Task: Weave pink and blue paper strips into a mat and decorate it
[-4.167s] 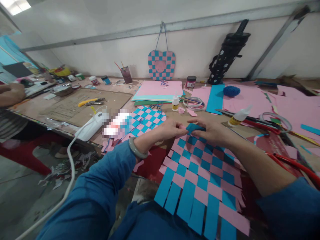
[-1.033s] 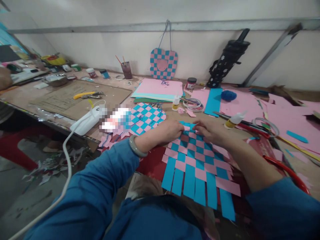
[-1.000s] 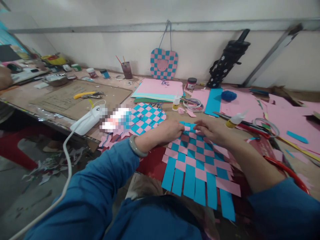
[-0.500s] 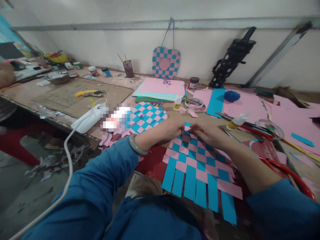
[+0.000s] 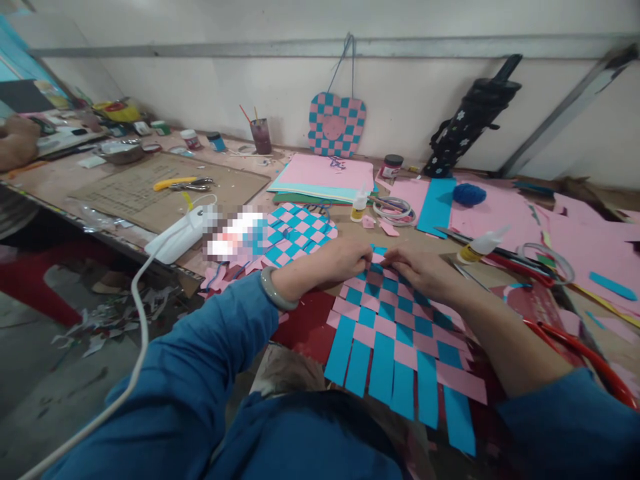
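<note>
Pink and blue paper strips are interlaced in a woven paper sheet [image 5: 385, 322], its loose blue ends pointing toward my body. At its far edge my left hand [image 5: 347, 259] pinches the paper near the left corner. My right hand [image 5: 417, 268] grips the same edge just to the right, fingers pressed together. A small gap with blue and pink strip ends shows between the two hands. Left of my left hand lies a finished checkered piece [image 5: 300, 232] with blue cord on it.
Glue bottles [image 5: 359, 207] stand beyond my hands. Scissors with red handles [image 5: 575, 347] lie at the right. A white power strip [image 5: 183, 233], yellow-handled pliers [image 5: 183, 183] and stacked pink paper [image 5: 325, 175] are on the table. Another person's hand [image 5: 19, 141] is at the far left.
The whole view has shifted slightly, so things appear a little further right. Both hands keep their hold on the far edge of the woven sheet.
</note>
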Available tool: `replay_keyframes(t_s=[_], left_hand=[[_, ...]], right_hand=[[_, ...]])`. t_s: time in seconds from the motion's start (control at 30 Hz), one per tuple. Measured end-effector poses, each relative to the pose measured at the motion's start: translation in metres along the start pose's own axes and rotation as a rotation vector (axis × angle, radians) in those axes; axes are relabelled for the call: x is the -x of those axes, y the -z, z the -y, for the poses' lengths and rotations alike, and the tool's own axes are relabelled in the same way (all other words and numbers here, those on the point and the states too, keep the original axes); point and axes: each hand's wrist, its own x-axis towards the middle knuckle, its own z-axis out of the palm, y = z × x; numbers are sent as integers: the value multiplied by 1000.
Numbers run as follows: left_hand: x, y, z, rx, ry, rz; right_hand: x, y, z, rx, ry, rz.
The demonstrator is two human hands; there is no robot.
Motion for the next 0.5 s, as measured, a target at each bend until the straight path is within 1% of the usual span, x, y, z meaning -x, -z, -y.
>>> replay_keyframes(t_s=[0.13,0.3,0.4,0.5], left_hand=[[0,0,-1,0,14,3],[1,2,-3,-25,23,12],[1,1,-2,-20,16,-7],[0,-1,0,-14,13,-9]], right_hand=[[1,-1,-3,-52,-11,-9],[2,1,-1,16,-13,31],[3,2,1,-35,-17,19],[3,2,1,-2,-13,19]])
